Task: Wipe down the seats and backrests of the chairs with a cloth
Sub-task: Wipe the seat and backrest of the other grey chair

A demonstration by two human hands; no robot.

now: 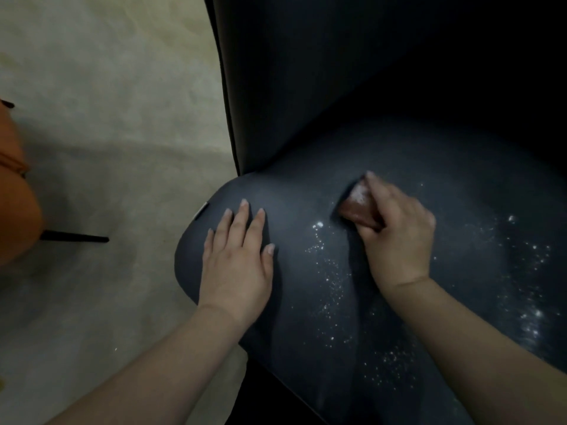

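Head view: my right hand [399, 228] gripped the brown cloth [359, 207] on the dark seat [306, 302], near the backrest [306, 72]. White specks [331, 283] lay toward me from the cloth. My left hand [237, 265] pressed flat, fingers straight, leftward.

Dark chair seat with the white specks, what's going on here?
A person is wiping the dark chair seat. The right hand grips a reddish-brown cloth near the backrest; the left hand rests flat on the seat's left edge. White specks cover much of the seat.
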